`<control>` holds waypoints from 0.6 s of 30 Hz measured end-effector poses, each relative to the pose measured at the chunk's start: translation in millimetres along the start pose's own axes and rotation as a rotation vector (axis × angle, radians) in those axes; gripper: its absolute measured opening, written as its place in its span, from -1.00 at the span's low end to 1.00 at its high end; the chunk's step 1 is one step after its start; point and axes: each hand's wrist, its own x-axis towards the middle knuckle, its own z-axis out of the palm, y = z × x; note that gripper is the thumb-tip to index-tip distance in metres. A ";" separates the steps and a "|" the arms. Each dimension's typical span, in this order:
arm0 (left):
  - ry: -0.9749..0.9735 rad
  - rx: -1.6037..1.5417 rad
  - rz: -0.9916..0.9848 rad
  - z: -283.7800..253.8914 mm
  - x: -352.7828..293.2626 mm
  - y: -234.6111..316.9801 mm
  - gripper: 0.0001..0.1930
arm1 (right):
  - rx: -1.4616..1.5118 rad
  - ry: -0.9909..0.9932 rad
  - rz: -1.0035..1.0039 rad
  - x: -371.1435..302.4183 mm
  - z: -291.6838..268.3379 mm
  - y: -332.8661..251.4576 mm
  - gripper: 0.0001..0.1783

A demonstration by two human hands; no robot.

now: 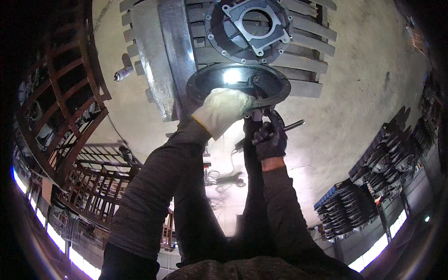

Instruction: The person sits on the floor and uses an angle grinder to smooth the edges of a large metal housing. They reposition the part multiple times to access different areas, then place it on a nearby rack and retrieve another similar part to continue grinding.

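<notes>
"Where's that dark round housing (238,84) sitting?"
"Right in front of the worker, tipped bowl-side up by the near edge of the slatted pallet (305,65), just beside the flanged casting (218,39)."
"And the hands?"
"The left hand (224,111), in a white glove, lies over the near rim; I can't tell how tightly its fingers close. The right hand (271,140), dark-gloved, has its fingers clenched round a dark rod (295,125), just under that rim."
"Heavy, would you say?"
"I'd judge so: it looks like cast metal, stiff, hardly fragile, perhaps slick if oily. I'd take it by opposite sides of the rim, not the smooth bowl."
"Any brand or label on it?"
"No writing I can read from here, on either piece."
</notes>
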 end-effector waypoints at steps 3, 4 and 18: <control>-0.032 0.011 -0.023 -8.9 3.8 2.6 -0.83 | -0.417 -0.205 -0.127 -34.7 -23.9 -61.6 -0.79; -0.151 0.022 -0.056 -11.5 8.3 1.9 -0.83 | -0.507 -0.348 -0.203 -37.1 -34.4 -80.7 -0.76; -0.147 0.079 -0.075 -3.6 22.5 -0.9 -0.64 | -0.326 -0.370 -0.186 -43.1 -68.4 -118.2 -0.68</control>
